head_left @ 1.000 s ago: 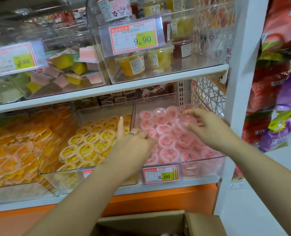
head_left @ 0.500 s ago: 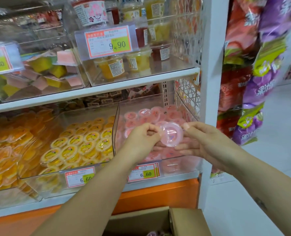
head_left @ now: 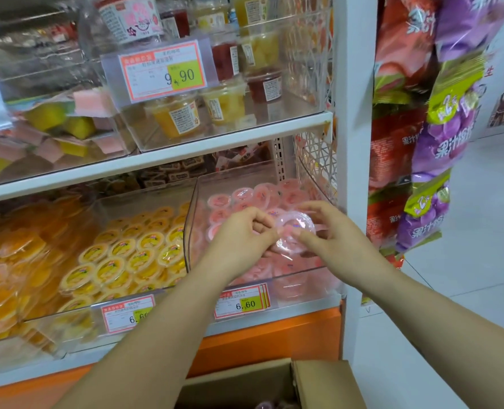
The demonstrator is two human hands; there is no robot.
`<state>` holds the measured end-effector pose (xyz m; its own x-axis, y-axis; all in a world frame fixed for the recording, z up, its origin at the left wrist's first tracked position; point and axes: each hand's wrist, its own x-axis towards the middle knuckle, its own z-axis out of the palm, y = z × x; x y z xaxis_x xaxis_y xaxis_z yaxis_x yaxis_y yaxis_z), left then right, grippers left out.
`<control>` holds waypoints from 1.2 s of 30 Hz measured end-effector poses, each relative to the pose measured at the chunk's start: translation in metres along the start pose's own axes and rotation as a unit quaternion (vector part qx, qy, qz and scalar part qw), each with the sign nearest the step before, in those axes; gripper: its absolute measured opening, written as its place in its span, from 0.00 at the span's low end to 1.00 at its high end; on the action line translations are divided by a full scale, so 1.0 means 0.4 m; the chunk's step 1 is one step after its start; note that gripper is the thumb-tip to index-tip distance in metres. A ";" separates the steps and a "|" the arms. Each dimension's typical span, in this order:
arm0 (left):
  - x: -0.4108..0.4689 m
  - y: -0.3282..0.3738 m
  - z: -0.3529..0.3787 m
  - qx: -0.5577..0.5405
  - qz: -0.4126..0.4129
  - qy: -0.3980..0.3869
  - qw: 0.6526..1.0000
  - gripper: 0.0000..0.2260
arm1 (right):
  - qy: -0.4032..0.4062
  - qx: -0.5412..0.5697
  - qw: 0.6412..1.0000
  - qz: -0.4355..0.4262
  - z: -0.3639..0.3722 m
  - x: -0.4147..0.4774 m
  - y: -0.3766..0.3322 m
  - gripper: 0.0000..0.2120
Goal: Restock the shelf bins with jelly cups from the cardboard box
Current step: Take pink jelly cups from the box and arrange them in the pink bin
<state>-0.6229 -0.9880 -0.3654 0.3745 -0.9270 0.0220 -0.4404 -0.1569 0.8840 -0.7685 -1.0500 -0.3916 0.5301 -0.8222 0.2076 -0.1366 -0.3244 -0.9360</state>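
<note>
Two hands on one cup, asks the newcomer, is that right? In the head view the left hand (head_left: 241, 236) and the right hand (head_left: 332, 236) meet at centre frame, just over the clear bin (head_left: 303, 280) at lower centre right.

Right enough, says the stocker. The left pinches the pink jelly cup (head_left: 296, 228) by its left rim with curled fingertips, and the right pinches the opposite edge between thumb and fingers. The cup is tilted towards the camera. Glare blurs it, so I cannot tell which face shows.

Where should it go?

Into that same bin, onto the pink cups (head_left: 244, 194) lying there. I judge this the placing step. Turn it lid up, lower it into a gap in the top layer, and let go only once it sits flat. Keep the pinch on the rim, since the film lid looks thin and a thumb could dent it.

And the neighbours?

The yellow cups (head_left: 132, 258) at centre left sit beyond the divider wall (head_left: 190, 214). Keep pink out of there. Do not heap above the front wall, over the price tag (head_left: 240, 302), or cups may slide out.

More stock?

The cardboard box (head_left: 318, 382) at the bottom edge stands open. Something pink shows inside, so the restocking is likely unfinished.
</note>
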 end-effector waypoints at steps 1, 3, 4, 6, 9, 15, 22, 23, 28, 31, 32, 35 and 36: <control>0.005 -0.006 0.003 -0.017 -0.019 0.005 1.000 0.04 | 0.019 -0.014 1.000 0.004 -0.001 0.002 0.003 0.18; 0.009 -0.013 0.014 -0.053 -0.050 0.002 0.997 0.05 | 0.028 -0.069 0.997 0.001 -0.005 0.004 0.009 0.14; 0.010 -0.017 0.021 -0.045 -0.057 0.002 0.997 0.05 | 0.023 -0.091 0.996 0.004 -0.005 0.003 0.012 0.13; 0.008 -0.022 0.030 0.045 -0.045 0.012 0.998 0.06 | 0.013 -0.115 0.993 0.014 -0.004 0.003 0.024 0.13; -0.006 -0.030 0.030 0.217 0.000 0.023 0.976 0.08 | -0.011 -0.166 0.986 0.015 -0.001 0.008 0.040 0.15; -0.030 -0.043 0.009 0.376 0.054 0.001 0.925 0.06 | -0.058 -0.249 0.967 0.010 0.010 0.027 0.043 0.15; -0.031 -0.055 0.001 0.393 0.066 -0.005 0.917 0.11 | -0.060 -0.324 0.944 -0.001 0.020 0.024 0.043 0.09; -0.031 -0.057 0.000 0.397 0.068 -0.007 0.915 0.11 | -0.053 -0.328 0.943 -0.007 0.018 0.021 0.044 0.07; -0.011 -0.065 -0.021 0.339 0.081 0.048 0.936 0.10 | -0.046 -0.379 0.923 -0.045 0.006 0.000 0.028 0.06; 0.053 -0.049 -0.036 0.298 0.076 0.099 0.946 0.15 | -0.045 -0.379 0.923 -0.055 -0.012 -0.002 0.011 0.08; 0.082 -0.045 -0.037 0.291 0.070 0.106 0.948 0.17 | -0.031 -0.365 0.928 -0.062 -0.021 -0.001 0.003 0.09; 0.163 -0.041 -0.029 0.295 0.048 0.094 0.950 0.23 | 0.046 -0.324 0.940 -0.101 -0.058 0.001 -0.025 0.06; 0.184 -0.042 -0.025 0.311 0.042 0.081 0.946 0.24 | 0.070 -0.315 0.940 -0.110 -0.071 0.000 -0.033 0.05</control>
<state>-0.5798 -1.0502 -0.3740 0.4147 -0.8884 0.1970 -0.8504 -0.3014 0.4312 -0.7904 -1.0588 -0.3712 0.4936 -0.7417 0.4542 -0.5286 -0.6706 -0.5205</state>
